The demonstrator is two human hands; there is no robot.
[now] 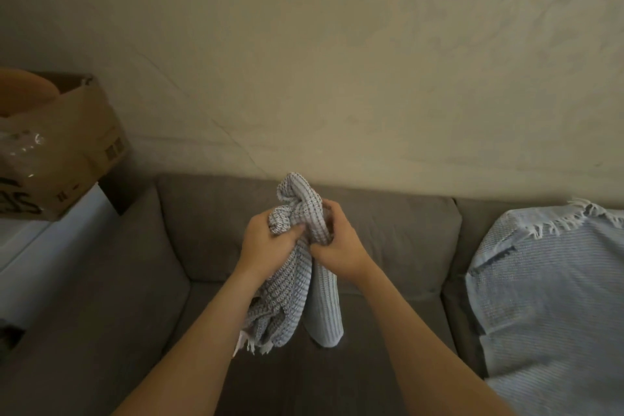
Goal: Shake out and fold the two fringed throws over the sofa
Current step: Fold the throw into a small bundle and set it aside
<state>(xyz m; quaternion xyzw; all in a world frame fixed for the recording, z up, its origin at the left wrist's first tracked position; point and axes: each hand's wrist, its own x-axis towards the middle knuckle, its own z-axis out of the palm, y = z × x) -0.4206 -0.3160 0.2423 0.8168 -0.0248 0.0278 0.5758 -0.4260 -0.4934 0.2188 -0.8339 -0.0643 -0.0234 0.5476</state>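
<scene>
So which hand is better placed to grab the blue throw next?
Right. The blue throw lies on the sofa beyond the right hand; the left hand sits farther off. Both grip the grey throw.

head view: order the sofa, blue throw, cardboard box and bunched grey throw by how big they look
1. sofa
2. blue throw
3. cardboard box and grey throw look about alike; the box is cut off by the picture's edge, so I won't rank them.

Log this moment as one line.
left hand: grips grey throw | right hand: grips grey throw | grey throw: bunched, hanging down | blue throw: draped on sofa, right
</scene>
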